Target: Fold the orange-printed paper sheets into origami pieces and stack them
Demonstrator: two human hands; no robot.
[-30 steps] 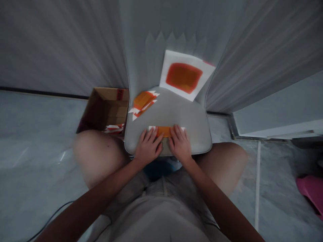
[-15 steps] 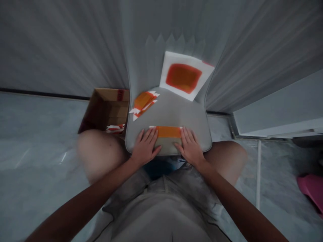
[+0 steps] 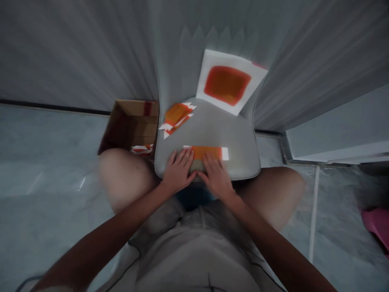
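A folded strip of orange and white paper (image 3: 199, 152) lies crosswise near the front edge of the grey chair seat (image 3: 219, 132). My left hand (image 3: 178, 168) rests flat over the strip's left end, fingers extended. My right hand (image 3: 215, 172) lies with stretched fingers on its middle, leaving the white right end uncovered. The two thumbs nearly meet below the strip. Behind, a white sheet with an orange-red square (image 3: 227, 85) leans at the seat's back. Folded orange and white pieces (image 3: 177, 117) are piled at the seat's left.
An open cardboard box (image 3: 141, 107) stands on the floor left of the chair, with red and white paper pieces inside. My knees flank the seat. A grey curtain hangs behind. A pink object (image 3: 377, 225) is at the far right.
My right hand has slid left from the strip's right end to its middle, uncovering the white end. My left hand stays at the left end. The whole view has shifted slightly.
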